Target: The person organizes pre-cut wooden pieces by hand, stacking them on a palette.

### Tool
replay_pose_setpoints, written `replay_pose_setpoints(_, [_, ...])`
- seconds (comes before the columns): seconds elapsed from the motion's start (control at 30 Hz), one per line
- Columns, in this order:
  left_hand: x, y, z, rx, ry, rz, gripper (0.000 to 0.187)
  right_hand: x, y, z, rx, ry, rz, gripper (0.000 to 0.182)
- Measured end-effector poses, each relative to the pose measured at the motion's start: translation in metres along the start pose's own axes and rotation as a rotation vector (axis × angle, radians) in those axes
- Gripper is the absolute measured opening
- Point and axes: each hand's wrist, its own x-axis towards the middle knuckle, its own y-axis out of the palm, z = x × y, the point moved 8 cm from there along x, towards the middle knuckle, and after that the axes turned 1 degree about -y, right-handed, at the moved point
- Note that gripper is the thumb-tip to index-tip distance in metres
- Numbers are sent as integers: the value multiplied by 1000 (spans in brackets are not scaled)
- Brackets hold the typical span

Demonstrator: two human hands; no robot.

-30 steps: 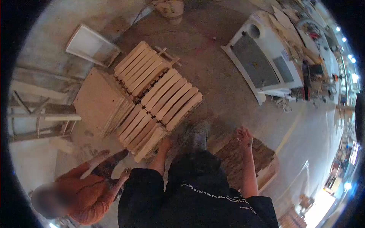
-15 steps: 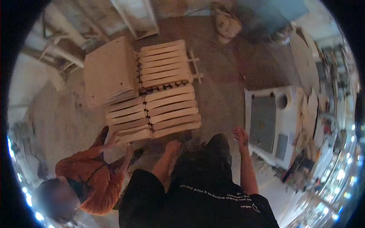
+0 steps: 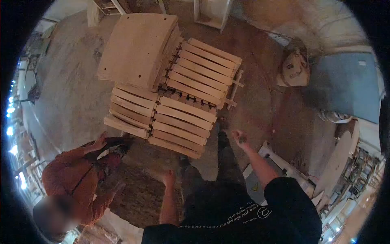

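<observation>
Ahead of wearer's legs (image 3: pixel 229 162), at floor level: wood slats (image 3: pixel 183 130), set out in rows and tight blocks w/ narrow dark gaps b/w; base hidden. Crosspieces (image 3: pixel 237 83) jut from far R. end. L. hand (image 3: pixel 168 177): short of near slat edge, not touching, curled, nothing visible in it. R. hand (image 3: pixel 239 137): out past R. end of slats, also not touching, loosely bent, no object visible. Hands well apart; whether either is closed tight, can't tell at this res. Good practice (judgement): square up, step clear of crosspieces, bend knees, touch slats nr. both ends so rows don't skew. Adjoining, far L.: boards (image 3: pixel 138 51), stacked flat, w/ small holes. Outward: co-worker (image 3: pixel 67 175) in orange-brown top, L., one hand nr. slat ends; sack (image 3: pixel 295 69) & blue-grey panel (image 3: pixel 345 83), far R.; cabinet (image 3: pixel 255 188) w/ yellow sign, partly behind R. arm.
</observation>
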Motion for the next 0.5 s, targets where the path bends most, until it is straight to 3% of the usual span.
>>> replay_pose_setpoints(0.07, [-17,35,-32,212,1,-4,44,53,-9,33,-18,-50,49,30])
replay_pose_setpoints(0.13, [-22,71,-63,52,-37,52,45,108,0,66,-111,-137,107,22])
replay_pose_setpoints(0.2, [-4,88,-112,86,123,-55,41,158,7,104,-362,-110,174,20])
replay_pose_setpoints(0.23, [8,94,-141,94,199,-108,39,181,13,113,-495,-311,-24,23])
replay_pose_setpoints(0.27, [20,85,-170,-180,98,-106,39,194,21,132,-620,-525,-223,28])
replay_pose_setpoints(0.3, [35,74,-202,-453,-5,-108,39,212,31,134,-638,-571,-242,32])
replay_pose_setpoints(0.37, [85,77,-244,-499,13,-259,42,228,39,170,-671,-668,-276,42])
replay_pose_setpoints(0.43, [117,41,-304,-331,21,-298,47,259,66,178,-787,-695,-191,52])
replay_pose_setpoints(0.5, [146,18,-337,-491,-52,-348,53,279,85,178,-894,-679,-159,58])
